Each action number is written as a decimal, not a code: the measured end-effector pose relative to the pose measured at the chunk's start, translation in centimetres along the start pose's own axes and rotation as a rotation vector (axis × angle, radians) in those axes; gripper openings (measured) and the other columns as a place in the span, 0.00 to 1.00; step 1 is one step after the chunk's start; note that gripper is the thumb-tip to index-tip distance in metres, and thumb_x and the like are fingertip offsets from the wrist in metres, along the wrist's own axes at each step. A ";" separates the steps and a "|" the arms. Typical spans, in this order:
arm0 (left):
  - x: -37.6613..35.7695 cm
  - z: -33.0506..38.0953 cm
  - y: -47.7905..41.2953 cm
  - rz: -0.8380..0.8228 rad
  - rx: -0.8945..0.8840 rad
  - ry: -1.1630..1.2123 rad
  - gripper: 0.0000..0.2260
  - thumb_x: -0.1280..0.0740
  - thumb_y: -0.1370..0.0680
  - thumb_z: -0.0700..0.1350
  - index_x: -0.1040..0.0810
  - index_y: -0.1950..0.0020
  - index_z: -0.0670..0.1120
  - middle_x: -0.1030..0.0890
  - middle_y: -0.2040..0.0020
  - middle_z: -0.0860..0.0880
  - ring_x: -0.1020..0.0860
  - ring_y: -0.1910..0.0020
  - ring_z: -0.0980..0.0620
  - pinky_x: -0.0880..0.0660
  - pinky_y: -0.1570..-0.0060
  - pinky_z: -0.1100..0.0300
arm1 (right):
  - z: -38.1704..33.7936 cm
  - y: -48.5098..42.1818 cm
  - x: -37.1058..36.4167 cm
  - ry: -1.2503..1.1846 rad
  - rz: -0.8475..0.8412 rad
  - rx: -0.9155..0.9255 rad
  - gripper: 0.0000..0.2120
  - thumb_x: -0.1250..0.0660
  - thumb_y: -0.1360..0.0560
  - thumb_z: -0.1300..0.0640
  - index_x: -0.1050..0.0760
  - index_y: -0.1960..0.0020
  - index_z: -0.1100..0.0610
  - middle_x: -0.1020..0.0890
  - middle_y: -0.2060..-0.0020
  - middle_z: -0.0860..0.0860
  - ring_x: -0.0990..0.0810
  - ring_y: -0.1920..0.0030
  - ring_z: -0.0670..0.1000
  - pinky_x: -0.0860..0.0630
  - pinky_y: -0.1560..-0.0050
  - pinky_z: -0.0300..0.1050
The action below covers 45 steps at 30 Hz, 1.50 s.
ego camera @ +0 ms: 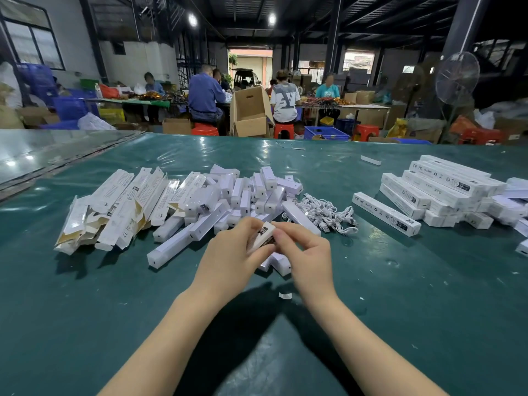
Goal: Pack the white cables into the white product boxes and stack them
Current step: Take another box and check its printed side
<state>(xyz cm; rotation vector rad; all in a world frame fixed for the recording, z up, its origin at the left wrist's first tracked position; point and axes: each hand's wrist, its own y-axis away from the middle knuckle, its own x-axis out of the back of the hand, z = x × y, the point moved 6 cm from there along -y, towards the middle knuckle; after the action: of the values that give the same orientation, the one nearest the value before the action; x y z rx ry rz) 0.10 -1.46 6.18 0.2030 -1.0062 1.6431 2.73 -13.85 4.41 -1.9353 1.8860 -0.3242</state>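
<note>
pinching white box end: left hand, right hand, above table.

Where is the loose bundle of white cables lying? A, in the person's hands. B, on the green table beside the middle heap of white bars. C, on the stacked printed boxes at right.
B: the tangled white cables rest on the green table, beside the middle heap of white bars.

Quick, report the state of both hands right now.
The left hand is closed, gripping a white product box.
The right hand is closed, pinching the end of the same box.
</note>
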 end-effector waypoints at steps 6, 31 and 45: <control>-0.4 -0.4 0.2 -0.019 -0.005 -0.221 0.18 0.31 0.28 0.52 0.29 0.40 0.52 0.19 0.47 0.54 0.22 0.49 0.49 0.29 0.53 0.56 | 1.2 -1.7 1.9 -0.113 -0.006 -0.231 0.08 0.35 0.26 0.68 0.22 0.61 0.59 0.19 0.73 0.47 0.20 0.71 0.44 0.21 0.67 0.39; 1.7 -6.3 0.5 0.532 0.383 0.328 0.18 0.31 0.26 0.43 0.28 0.37 0.47 0.26 0.39 0.52 0.29 0.39 0.46 0.32 0.38 0.50 | -0.1 -3.2 4.1 0.553 -0.103 0.132 0.16 0.28 0.32 0.65 0.20 0.48 0.50 0.24 0.65 0.41 0.29 0.71 0.41 0.33 0.63 0.31; 1.1 -5.9 0.7 0.672 0.319 0.365 0.07 0.36 0.24 0.36 0.30 0.52 0.46 0.31 0.49 0.48 0.29 0.52 0.52 0.36 0.59 0.70 | 4.9 -5.1 19.9 0.458 0.909 -0.385 0.11 0.34 0.30 0.67 0.21 0.49 0.60 0.19 0.56 0.57 0.23 0.59 0.56 0.30 0.58 0.42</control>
<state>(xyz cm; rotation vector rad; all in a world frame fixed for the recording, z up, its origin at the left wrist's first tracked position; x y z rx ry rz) 1.30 3.45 2.80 -0.2502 -0.5460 2.3443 10.55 -32.96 -0.03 -1.0185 3.0672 -0.1189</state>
